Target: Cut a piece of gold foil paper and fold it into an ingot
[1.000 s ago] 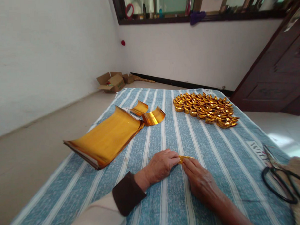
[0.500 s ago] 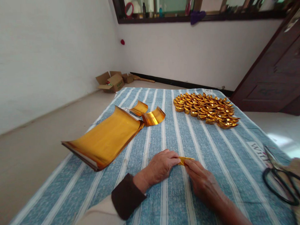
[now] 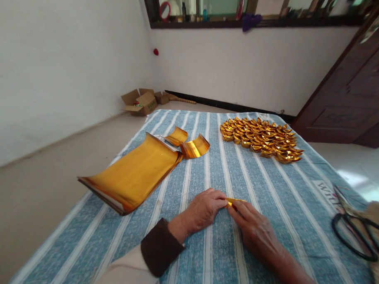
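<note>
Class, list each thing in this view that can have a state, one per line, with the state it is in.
Left hand: closed on the gold strip
Right hand: touching the gold strip, grip unclear
Gold strip: folded, partly covered
Large gold sheets: stacked, ends curling upward
Smaller gold sheets: curved
Boat-shaped gold pieces: folded, grouped together
Scissors: handles apart
Large cardboard box: flaps open
Striped cloth: spread out

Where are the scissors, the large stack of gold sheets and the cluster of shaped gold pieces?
Scissors [image 3: 346, 213]: head view, near the pivot.
Stack of gold sheets [image 3: 137, 173]: head view, middle of the top sheet.
Cluster of shaped gold pieces [image 3: 260, 137]: head view, its middle.
</note>
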Motion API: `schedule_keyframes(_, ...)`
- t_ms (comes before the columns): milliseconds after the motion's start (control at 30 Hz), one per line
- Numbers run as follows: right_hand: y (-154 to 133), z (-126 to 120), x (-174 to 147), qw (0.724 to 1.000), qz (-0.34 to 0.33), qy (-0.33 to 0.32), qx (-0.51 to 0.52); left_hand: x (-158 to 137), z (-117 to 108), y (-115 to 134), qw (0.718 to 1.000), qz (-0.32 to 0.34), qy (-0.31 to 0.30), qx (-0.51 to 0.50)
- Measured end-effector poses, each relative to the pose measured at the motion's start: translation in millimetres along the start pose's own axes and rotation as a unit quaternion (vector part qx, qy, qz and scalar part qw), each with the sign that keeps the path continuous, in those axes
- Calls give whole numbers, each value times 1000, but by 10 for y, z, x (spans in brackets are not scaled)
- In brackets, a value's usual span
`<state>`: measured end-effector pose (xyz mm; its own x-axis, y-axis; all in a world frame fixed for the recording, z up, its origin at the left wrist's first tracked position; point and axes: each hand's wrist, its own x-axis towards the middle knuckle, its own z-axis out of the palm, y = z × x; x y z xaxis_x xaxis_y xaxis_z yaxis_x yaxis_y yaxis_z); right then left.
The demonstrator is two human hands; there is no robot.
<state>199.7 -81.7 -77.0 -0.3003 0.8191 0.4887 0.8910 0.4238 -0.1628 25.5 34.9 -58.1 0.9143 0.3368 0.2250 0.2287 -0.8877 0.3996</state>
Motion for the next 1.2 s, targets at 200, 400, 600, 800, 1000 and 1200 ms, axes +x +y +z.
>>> schedule_keyframes(200,-38,20,27,1000,12,-6,-9,9,-7,9,1000,-3,4,-2)
schedule_keyframes(400,1,39,-10,999,13,16,33,2,-10,15,1000,-8,3,5)
schedule_keyframes(600,18,31,13,996,35,32,73,-6,3,11,1000,-10,23,-8)
schedule_keyframes(800,19,7,33,991,49,74,105,-11,28,-38,998,2,57,-41)
schedule_keyframes(1000,36,58,19,985,47,120,113,6,14,-43,996,2,69,-50)
schedule_keyframes(1200,107,98,29,979,96,170,52,55,-15,-26,997,-50,64,-14)
